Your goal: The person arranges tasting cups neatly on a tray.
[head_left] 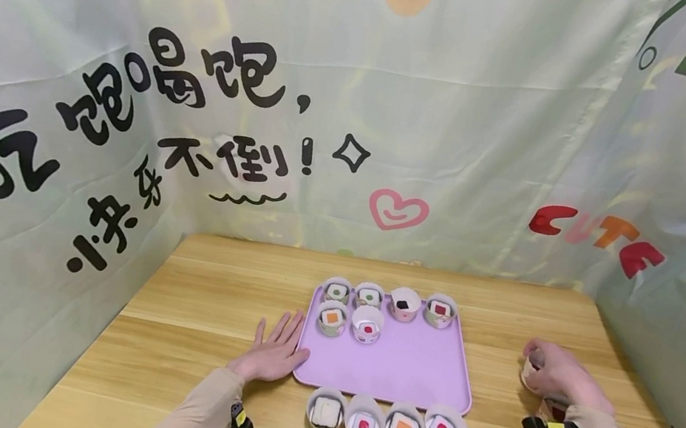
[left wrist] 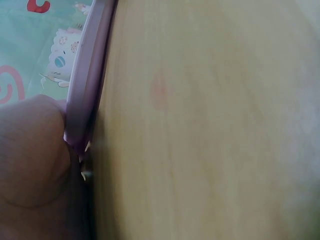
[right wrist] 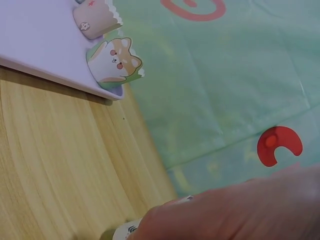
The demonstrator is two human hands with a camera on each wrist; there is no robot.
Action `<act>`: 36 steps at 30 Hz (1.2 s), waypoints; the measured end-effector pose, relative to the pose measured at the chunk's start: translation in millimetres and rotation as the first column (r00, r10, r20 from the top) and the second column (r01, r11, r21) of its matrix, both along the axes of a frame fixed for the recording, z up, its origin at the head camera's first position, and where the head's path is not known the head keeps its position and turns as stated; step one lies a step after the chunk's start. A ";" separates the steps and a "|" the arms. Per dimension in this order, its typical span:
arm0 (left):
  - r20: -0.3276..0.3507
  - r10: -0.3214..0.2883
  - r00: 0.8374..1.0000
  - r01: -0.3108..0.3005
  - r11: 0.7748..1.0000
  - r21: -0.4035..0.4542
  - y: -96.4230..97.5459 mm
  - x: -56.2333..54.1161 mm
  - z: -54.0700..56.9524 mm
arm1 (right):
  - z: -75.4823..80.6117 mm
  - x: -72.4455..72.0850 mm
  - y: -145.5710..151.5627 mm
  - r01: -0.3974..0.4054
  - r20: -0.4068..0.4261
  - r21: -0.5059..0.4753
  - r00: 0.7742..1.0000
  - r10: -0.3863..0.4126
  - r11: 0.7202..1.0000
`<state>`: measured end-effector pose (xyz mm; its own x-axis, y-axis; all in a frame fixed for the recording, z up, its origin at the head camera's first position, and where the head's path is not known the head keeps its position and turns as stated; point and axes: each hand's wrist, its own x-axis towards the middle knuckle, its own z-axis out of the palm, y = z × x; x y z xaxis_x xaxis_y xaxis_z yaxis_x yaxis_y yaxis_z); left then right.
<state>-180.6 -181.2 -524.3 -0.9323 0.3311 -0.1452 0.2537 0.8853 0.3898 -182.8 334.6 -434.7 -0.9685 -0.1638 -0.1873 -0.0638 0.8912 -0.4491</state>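
My left hand (head_left: 272, 356) lies flat with fingers spread on the table, its thumb on the left edge of a purple tray (head_left: 413, 364). In the left wrist view the tray rim (left wrist: 90, 75) stands right beside that hand. Off to the tray's right, my right hand (head_left: 563, 375) grips a small paper baking cup (head_left: 529, 372) from above, its fingers hiding most of it. Below the right palm, partly covered by the wrist, is another cup (head_left: 552, 409) with a dark red piece inside. The right wrist view shows only the patterned edge of the gripped cup (right wrist: 128, 229).
Several paper cups (head_left: 331, 321) holding small sushi-like pieces stand along the tray's back and left. In front of the tray is a row of more filled cups (head_left: 363, 427). A printed cloth (head_left: 494, 155) walls in the wooden table (head_left: 217, 284) at the back and sides.
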 end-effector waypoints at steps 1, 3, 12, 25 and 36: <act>0.002 0.000 1.000 0.000 1.000 -0.001 0.1 0.1 0.4 | 0.0 -0.5 0.5 -0.005 -0.010 0.000 1.000 0.005 1.000; 0.002 -0.002 1.000 0.002 1.000 -0.004 0.3 -0.1 0.9 | 0.7 -1.5 1.0 -0.009 -0.040 0.008 0.999 0.009 1.000; 0.004 0.002 1.000 -0.002 1.000 -0.015 0.8 -0.3 0.7 | 4.2 -1.1 -2.3 0.010 -0.158 0.002 0.987 -0.010 1.000; 0.012 0.006 1.000 -0.005 1.000 -0.014 1.7 1.2 4.1 | 2.8 -1.7 -10.0 0.047 -0.210 -0.049 0.976 -0.056 0.998; 0.019 -0.003 1.000 0.003 1.000 -0.030 2.3 4.5 10.2 | 7.2 -0.7 -21.8 0.065 -0.261 -0.078 0.962 -0.083 0.995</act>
